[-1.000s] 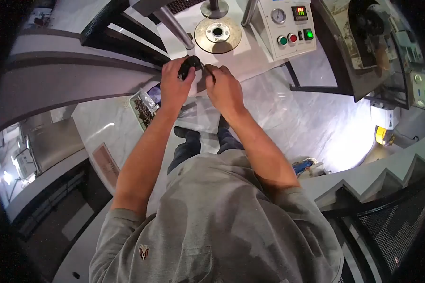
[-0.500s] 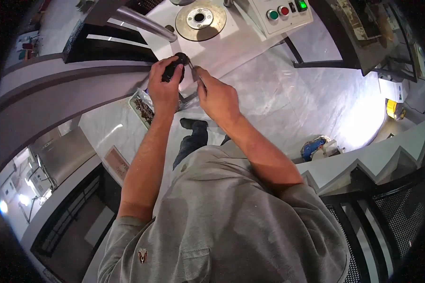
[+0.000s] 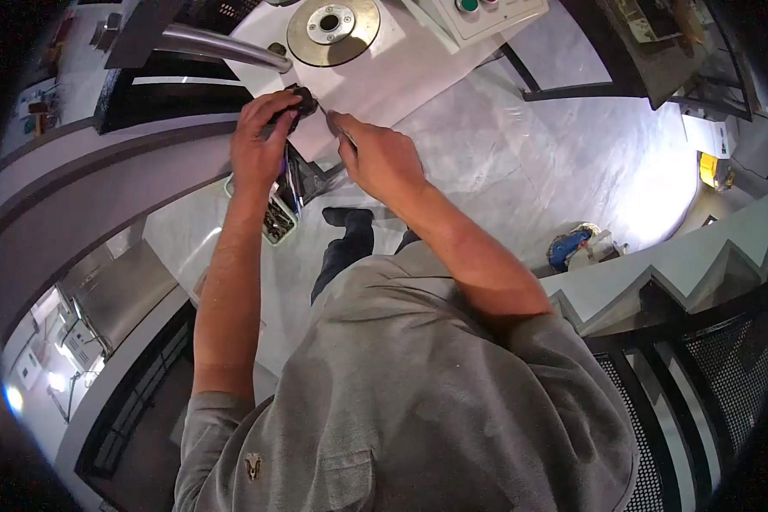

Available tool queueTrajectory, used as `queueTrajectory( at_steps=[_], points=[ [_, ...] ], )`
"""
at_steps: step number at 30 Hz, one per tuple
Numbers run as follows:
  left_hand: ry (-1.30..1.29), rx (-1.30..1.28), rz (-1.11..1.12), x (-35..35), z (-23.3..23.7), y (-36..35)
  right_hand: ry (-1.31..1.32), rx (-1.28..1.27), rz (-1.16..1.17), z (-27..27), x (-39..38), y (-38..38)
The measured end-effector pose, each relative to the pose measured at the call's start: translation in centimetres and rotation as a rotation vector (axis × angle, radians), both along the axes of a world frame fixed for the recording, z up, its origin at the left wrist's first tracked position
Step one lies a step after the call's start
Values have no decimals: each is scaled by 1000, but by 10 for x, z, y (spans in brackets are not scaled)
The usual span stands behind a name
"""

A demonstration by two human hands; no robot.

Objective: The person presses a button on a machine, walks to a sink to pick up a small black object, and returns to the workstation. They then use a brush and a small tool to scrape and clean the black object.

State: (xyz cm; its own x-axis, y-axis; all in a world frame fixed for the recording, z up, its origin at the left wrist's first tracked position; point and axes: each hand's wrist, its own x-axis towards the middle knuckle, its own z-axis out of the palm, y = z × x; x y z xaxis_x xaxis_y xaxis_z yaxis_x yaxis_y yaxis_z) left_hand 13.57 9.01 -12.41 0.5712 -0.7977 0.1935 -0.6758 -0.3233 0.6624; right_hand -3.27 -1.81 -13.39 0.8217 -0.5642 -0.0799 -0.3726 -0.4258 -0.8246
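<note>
My left hand [image 3: 260,141] is closed around a small black rounded part [image 3: 303,101] in front of the machine table. Facing it from the right, my right hand [image 3: 384,160] grips a slim metal tool [image 3: 322,109]. The tool's thin end points at the right side of the black part, and its rear is hidden in my fist. Just beyond the hands, a round metal disc [image 3: 333,30] with a bolted hub sits on the white machine table [image 3: 392,77].
A control box [image 3: 486,19] with push buttons stands at the table's back right. To the left runs a metal tube [image 3: 226,47]. Below my left wrist, a tray [image 3: 279,224] holds small dark pieces. A blue item [image 3: 567,247] lies on the floor at right.
Both hands have shifted slightly left in view, with the black part and tool still held. The view has moved too: the disc sits higher and further left, and more of the tray shows.
</note>
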Motion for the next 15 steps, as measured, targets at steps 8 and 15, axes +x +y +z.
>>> queueTrajectory(
  at_steps=[8, 15],
  points=[
    [41, 65, 5, 3, 3, 0, 52, 14, -36, 4, 6, -2],
    [25, -2, 24, 3, -8, 2, 18, -35, -29, 3, 5, -8]
  ],
)
